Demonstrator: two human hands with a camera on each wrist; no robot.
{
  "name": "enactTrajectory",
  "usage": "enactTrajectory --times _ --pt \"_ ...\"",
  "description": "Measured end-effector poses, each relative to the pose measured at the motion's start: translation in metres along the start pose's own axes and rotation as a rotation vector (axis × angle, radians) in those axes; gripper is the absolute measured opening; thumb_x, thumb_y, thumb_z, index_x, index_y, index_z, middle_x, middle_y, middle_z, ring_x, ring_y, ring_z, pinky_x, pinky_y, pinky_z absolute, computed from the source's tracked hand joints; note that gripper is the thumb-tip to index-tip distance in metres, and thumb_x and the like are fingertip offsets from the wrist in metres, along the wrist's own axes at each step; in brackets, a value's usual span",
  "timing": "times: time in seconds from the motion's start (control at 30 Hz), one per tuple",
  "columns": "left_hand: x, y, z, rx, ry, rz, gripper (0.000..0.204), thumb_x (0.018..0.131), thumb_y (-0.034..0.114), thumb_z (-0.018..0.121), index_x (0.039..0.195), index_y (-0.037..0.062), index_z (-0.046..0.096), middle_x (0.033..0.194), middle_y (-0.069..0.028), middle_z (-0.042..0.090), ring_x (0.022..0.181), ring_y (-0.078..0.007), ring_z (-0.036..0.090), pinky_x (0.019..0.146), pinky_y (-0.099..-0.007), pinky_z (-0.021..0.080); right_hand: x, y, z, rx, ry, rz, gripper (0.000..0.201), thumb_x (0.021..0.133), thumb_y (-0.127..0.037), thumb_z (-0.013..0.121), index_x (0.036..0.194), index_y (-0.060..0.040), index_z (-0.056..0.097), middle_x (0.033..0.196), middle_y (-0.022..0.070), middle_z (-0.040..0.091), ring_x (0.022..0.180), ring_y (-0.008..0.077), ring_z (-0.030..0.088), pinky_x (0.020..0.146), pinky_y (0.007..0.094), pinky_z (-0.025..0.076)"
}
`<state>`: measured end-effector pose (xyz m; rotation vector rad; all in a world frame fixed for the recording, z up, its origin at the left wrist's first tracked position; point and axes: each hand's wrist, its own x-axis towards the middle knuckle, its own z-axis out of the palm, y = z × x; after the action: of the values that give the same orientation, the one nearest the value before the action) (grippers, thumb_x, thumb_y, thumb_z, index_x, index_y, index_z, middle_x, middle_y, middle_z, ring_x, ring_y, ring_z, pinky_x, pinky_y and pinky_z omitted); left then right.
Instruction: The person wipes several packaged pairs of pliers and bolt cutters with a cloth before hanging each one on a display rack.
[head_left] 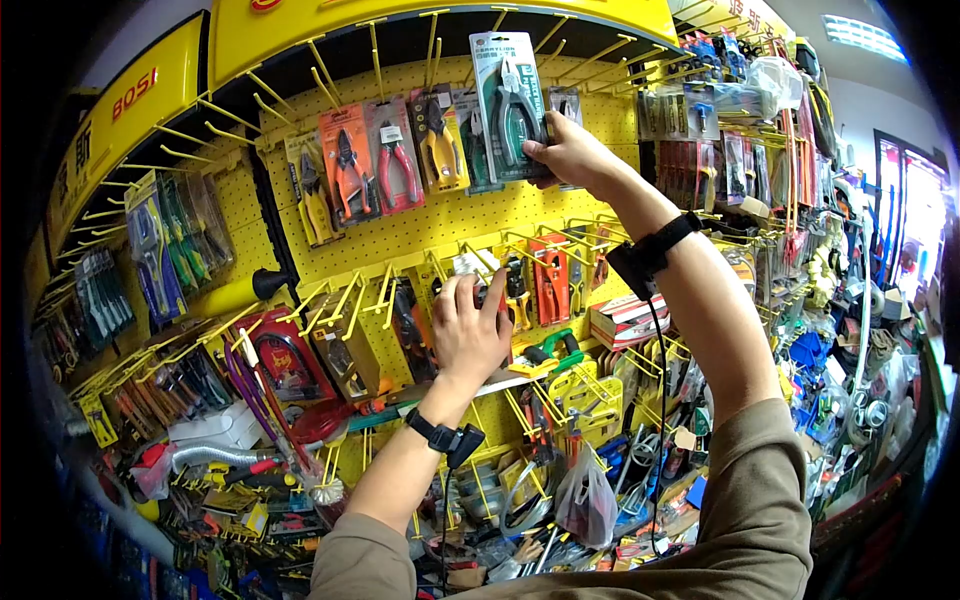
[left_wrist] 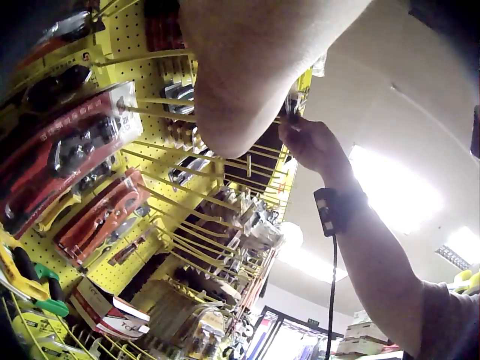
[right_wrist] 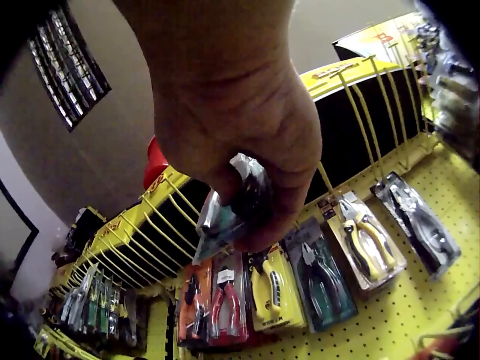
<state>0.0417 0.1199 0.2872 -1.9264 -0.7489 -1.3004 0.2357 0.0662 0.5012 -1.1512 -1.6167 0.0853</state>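
Note:
My right hand grips the lower right edge of a blister pack of pliers, raised in front of the upper hook row. The pack has a white and green card and dark-handled pliers under clear plastic. In the right wrist view, the fingers curl round the pack and cover much of it. My left hand is lower, its fingers raised and spread before the lower hooks, with nothing held. Carded pliers with yellow handles and red handles hang left of the held pack.
Yellow hooks jut out from the perforated yellow panel. Below hang orange-carded pliers beside a red and white box. Tools and a plastic bag crowd the lower shelves. A cable trails from the right wrist.

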Motion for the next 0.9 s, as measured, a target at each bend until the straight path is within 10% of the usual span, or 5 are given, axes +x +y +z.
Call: enactTrajectory --times 0.57,0.77,0.9 --pt "-0.001 -0.001 0.007 -0.006 0.054 -0.01 0.059 0.077 0.025 0.068 0.134 0.0229 0.053 0.122 -0.0112 0.049 0.122 -0.0314 0.042 0.093 -0.0529 0.04 -0.005 -0.003 -0.001 0.444 -0.123 0.129 0.034 0.1 -0.02 0.056 0.127 0.0017 0.051 0.092 0.0074 0.064 0.075 0.0142 0.065 0.066 0.0303 0.06" --pt "0.0 -0.002 0.01 0.004 0.098 0.01 0.054 0.077 0.024 0.068 0.13 0.0224 0.057 0.119 -0.0106 0.05 0.12 -0.0313 0.043 0.094 -0.0497 0.04 0.002 -0.002 -0.003 -0.235 0.052 0.03 0.031 0.094 -0.019 0.056 0.111 0.0072 0.055 0.078 0.0149 0.067 0.058 0.02 0.067 0.06 0.0318 0.059" --pt "0.001 -0.001 0.01 0.019 0.106 0.001 0.054 0.078 0.024 0.068 0.13 0.0225 0.057 0.118 -0.0105 0.051 0.119 -0.0314 0.044 0.095 -0.0488 0.04 0.011 0.01 0.005 -0.212 0.065 0.038 0.034 0.093 -0.02 0.056 0.111 0.0092 0.056 0.077 0.0175 0.068 0.059 0.0217 0.068 0.057 0.0334 0.059"
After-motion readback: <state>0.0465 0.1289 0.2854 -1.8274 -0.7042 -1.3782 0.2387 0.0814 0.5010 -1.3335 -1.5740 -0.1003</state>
